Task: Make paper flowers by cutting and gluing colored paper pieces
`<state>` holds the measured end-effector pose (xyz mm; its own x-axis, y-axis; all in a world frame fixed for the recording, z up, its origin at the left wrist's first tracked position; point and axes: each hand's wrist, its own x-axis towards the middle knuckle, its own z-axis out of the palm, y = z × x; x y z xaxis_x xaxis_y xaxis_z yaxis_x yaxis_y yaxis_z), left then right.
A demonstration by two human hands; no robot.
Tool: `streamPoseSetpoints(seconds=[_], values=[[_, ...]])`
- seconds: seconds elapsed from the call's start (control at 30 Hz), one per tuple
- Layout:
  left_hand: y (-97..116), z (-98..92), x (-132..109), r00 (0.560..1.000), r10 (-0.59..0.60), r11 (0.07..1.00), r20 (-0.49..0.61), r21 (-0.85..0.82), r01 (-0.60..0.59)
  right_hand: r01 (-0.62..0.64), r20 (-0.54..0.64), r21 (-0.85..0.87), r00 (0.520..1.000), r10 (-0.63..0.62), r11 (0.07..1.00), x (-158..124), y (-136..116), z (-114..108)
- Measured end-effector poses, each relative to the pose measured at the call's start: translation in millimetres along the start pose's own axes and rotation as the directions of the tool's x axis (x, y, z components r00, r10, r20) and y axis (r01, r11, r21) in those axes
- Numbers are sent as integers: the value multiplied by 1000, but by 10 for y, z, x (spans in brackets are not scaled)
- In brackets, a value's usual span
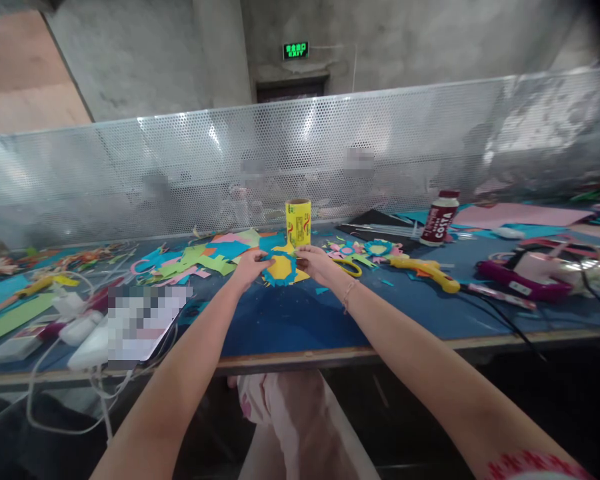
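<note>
Between my hands, above the table, is a paper flower (281,269) with a yellow middle and a frilled blue rim. My left hand (251,268) pinches its left edge with thumb and fingers. At the flower's right edge, my right hand (317,264) has its fingertips closed on the blue rim. Just behind stands a yellow printed tube (299,223). A yellow loop handle (351,269), perhaps of scissors, lies by my right wrist. Farther right are a finished-looking blue and yellow paper flower (379,249) and a yellow glue gun (427,273).
Colored paper scraps (200,261) spread left of the tube. A white power strip (87,340) with cables sits at the front left. On the right stand a dark red COSTA bottle (439,220) and a purple device (525,280). A perforated metal screen (190,173) borders the table's back.
</note>
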<state>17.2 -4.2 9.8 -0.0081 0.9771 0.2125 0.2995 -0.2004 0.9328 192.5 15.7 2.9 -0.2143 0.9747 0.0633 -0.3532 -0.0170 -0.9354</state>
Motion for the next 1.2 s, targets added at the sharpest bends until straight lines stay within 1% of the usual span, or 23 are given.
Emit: streamPoseSetpoints(seconds=[0.23,0.5,0.73,0.87,1.03,1.2], values=[[26,-5,-12,1000,-28,1000,1,6,28,17,78,2,997,-17,1000,11,12,-15],[1,-7,5,1000,-18,1000,-5,-8,18,78,119,-126,991,-64,989,15,55,12],[10,-2,-5,1000,-18,1000,7,-16,18,167,95,-244,984,-148,955,76,101,-24],[18,0,-6,1000,-1,1000,4,-15,1,184,59,-293,983,-174,938,78,93,-31],[13,-6,2,1000,-2,1000,-1,-28,2,175,29,-240,985,-173,955,75,69,-45],[7,-6,7,1000,-25,998,-15,-50,24,186,25,-205,982,-185,961,86,67,-57]])
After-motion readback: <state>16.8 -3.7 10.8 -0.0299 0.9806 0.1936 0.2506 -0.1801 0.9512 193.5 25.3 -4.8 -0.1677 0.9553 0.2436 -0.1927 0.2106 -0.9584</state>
